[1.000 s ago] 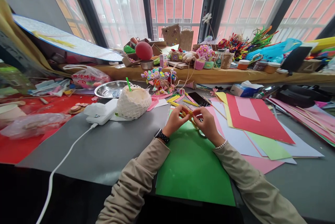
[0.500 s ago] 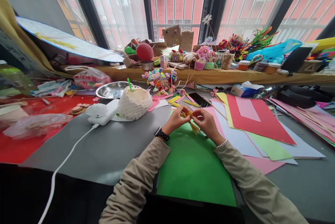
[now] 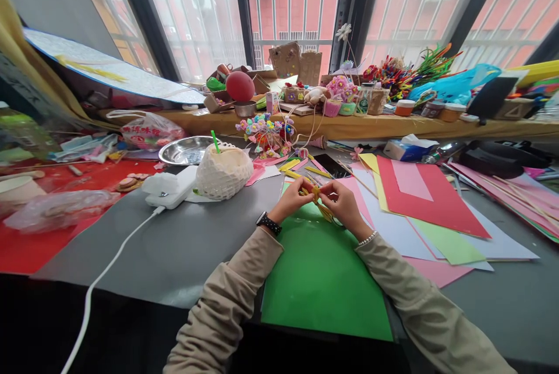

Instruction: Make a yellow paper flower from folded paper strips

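My left hand (image 3: 293, 196) and my right hand (image 3: 343, 202) meet above the far end of a green paper sheet (image 3: 325, 281). Between their pinched fingertips is a small piece of yellow paper (image 3: 316, 192), both hands closed on it. Its exact folded shape is too small to make out. Just below, more yellow strips (image 3: 324, 212) hang or lie under the fingers. Part of a pair of scissors seems to show beside my right hand, mostly hidden. Beyond the hands are loose yellow strips (image 3: 318, 171) and a black phone (image 3: 332, 166).
To the left stand a net-wrapped coconut (image 3: 223, 171) with a green straw, a white charger (image 3: 172, 187) with its cable, and a metal plate (image 3: 183, 151). Coloured sheets, a red one (image 3: 437, 211) on top, cover the right side. Craft flowers (image 3: 266, 132) stand at the back.
My fingertips have shifted slightly around the yellow paper, which now shows more between them. The whole view has moved a little; nothing else differs.
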{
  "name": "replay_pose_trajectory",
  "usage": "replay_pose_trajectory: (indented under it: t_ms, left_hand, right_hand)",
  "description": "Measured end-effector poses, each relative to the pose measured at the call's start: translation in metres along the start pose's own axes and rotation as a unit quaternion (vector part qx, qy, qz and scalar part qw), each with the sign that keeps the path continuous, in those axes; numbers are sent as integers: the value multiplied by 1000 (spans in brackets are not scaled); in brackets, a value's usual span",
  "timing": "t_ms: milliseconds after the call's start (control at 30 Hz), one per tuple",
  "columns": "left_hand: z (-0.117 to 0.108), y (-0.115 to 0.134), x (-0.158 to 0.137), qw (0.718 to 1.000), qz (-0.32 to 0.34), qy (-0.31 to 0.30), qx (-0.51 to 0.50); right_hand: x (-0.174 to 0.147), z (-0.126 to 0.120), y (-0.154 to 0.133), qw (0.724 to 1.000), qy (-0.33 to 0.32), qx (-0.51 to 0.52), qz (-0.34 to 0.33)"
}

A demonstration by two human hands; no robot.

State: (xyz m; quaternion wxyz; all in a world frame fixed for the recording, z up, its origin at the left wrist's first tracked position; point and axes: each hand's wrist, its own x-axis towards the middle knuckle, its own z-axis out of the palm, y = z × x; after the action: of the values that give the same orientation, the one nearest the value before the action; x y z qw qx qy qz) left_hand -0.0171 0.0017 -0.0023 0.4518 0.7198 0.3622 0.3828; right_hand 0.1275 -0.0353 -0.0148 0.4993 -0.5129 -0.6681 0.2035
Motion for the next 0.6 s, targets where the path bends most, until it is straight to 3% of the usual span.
replay_pose_trajectory:
  t_ms: [233,433,600]
  left_hand:
    - [1,-4,2,1000,1,11,0]
    - [-1,-3,2,1000,9,-2,-3]
    - [0,1,1,1000,8,7,-10]
  right_hand:
    - [-2,2,0,999,12,-24,-31]
    - [3,-7,4,998,-43,-7,-38]
    - [4,-9,0,998,-50,-12,-43]
